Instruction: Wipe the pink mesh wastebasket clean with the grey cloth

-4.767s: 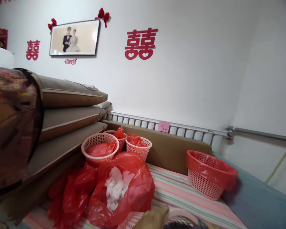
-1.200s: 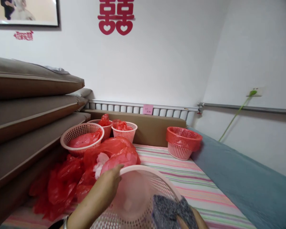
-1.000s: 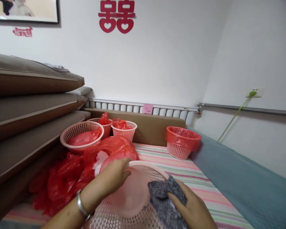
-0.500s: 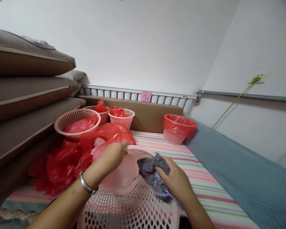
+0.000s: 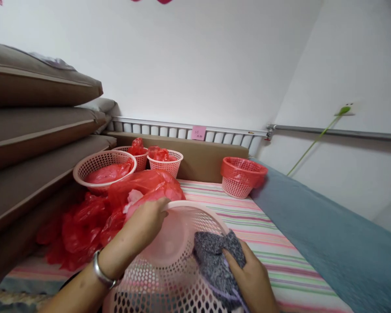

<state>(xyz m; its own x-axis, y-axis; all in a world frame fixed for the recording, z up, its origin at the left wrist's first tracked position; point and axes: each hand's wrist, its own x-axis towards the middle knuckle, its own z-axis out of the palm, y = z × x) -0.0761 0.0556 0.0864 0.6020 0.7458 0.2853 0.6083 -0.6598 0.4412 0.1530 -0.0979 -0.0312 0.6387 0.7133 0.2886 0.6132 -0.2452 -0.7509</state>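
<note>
A pale pink plastic basket (image 5: pixel 163 278) with a perforated wall is tilted towards me, so that I look into it. My left hand (image 5: pixel 150 219) is closed on its far-left rim; a silver bangle circles that wrist. In my right hand (image 5: pixel 252 278) is a crumpled dark grey speckled cloth (image 5: pixel 215 261) with a light purple edge, pinched between thumb and fingers. The cloth lies against the basket's right wall and rim, and covers part of them.
Red plastic bags (image 5: pixel 87 224) are heaped at left, near a wide pink basket (image 5: pixel 104 165) and two smaller ones behind. A basket lined with a red bag (image 5: pixel 243 176) stands at right on the striped sheet (image 5: pixel 280 256). Stacked brown cushions (image 5: pixel 42 119) border the left.
My right hand has moved down and slightly right with the grey cloth, along the basket's right side. My left hand has shifted slightly left, still on the rim.
</note>
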